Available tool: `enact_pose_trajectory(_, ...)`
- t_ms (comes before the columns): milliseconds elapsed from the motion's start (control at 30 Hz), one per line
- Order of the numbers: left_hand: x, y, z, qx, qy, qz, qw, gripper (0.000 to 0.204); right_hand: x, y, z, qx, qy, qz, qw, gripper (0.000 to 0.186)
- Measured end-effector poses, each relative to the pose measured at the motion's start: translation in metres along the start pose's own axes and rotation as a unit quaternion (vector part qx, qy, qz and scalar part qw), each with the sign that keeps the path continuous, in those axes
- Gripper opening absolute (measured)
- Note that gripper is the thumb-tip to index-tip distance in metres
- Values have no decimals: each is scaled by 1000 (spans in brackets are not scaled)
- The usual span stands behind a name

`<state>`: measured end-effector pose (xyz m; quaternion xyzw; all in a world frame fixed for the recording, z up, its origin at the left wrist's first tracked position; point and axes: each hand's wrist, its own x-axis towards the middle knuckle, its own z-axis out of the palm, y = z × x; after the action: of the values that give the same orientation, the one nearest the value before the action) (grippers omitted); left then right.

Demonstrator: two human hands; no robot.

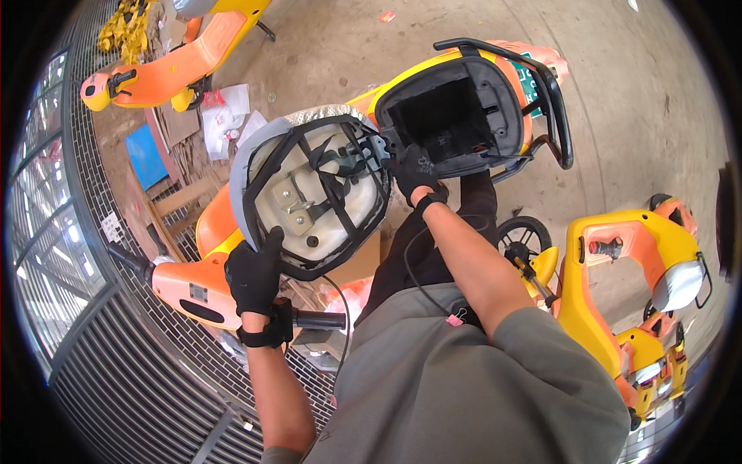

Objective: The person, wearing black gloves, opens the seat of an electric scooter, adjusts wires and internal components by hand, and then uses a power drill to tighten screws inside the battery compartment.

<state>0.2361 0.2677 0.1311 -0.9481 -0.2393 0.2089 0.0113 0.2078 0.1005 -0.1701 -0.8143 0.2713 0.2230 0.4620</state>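
The seat (325,201) of an orange and yellow scooter is tipped up, its underside facing me. That underside has a pale shell, black straps and a metal latch plate (292,205). My left hand (255,274), in a black glove, grips the seat's near-left rim, thumb over the edge and the other fingers mostly hidden. My right hand (417,172), also gloved, is closed beside the metal hinge (376,152) between the seat and the storage box (386,104). Whatever its fingers hold is too dark to make out. The box stands open, with a deep black inside.
A black rear rack (555,100) curves round the scooter's tail. The handlebar grip (321,319) is near my left wrist. More scooters stand at the right (591,278) and upper left (166,73). Boards, papers and a blue panel (147,157) lie on the floor at left.
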Motion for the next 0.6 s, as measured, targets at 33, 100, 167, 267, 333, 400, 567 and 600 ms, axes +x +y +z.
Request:
enact_pose_trajectory(33,-1,0,0,2,4,-5,1000,54,0,1,1,15,-4,-16,1000,48)
enact_pose_trajectory(100,-2,1,0,-5,10,-5,1000,49,-1,3,2,28,-10,-33,999,46)
enact_pose_trajectory(167,-4,5,0,-14,14,-4,1000,44,-2,4,1,50,-13,-65,997,43)
enact_pose_trajectory(267,-7,14,-5,-26,-7,-28,999,52,-7,3,-6,74,-4,-112,991,31)
enact_pose_trajectory(333,-7,15,-6,-11,-1,-21,1000,52,-2,14,-1,95,38,-169,980,24)
enact_pose_trajectory(400,-6,13,-5,-13,8,-13,1000,52,1,24,2,142,111,-253,950,17)
enact_pose_trajectory(567,-7,13,-7,-11,10,-19,1000,52,-19,-2,1,261,-7,-147,954,13)
enact_pose_trajectory(600,-7,13,-7,-14,7,-22,1000,52,-23,-8,3,274,10,-164,948,14)
